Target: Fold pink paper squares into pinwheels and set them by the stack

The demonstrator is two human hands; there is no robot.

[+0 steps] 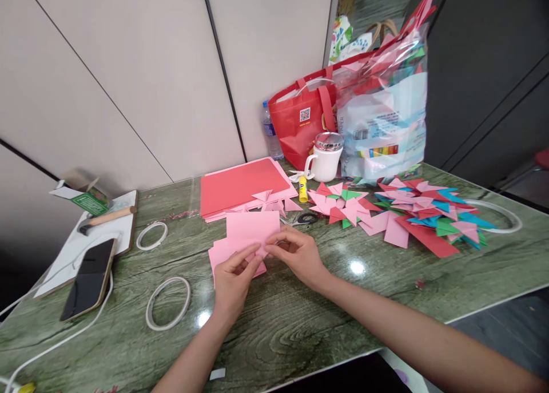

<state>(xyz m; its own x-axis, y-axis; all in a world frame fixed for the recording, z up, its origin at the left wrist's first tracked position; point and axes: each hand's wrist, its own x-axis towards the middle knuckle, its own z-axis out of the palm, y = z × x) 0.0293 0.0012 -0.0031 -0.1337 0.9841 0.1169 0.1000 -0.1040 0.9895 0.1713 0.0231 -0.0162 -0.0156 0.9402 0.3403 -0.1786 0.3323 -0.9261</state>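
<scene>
Between my two hands is a pink sheet of paper [253, 228], pinched along its lower edge. My left hand [235, 273] has thumb and forefinger closed on its lower middle. The fingertips of my right hand [300, 253] close on the lower right corner. Beneath the sheet, more pink paper [218, 255] lies on the table, partly covered by my left hand. A pair of scissors [306, 218] rests just beyond my right hand. Behind the held sheet lies a stack of red and pink paper [244, 184], with folded pink pieces [278, 203] at its front edge.
A glue stick [303, 190], a white lidded mug [326, 158], a red bag [295, 118] and a plastic bag [386, 118] stand behind. Folded paper pieces [429, 204] pile up at right. Tape rolls [168, 303], a phone [90, 278] and a hammer [107, 218] lie left.
</scene>
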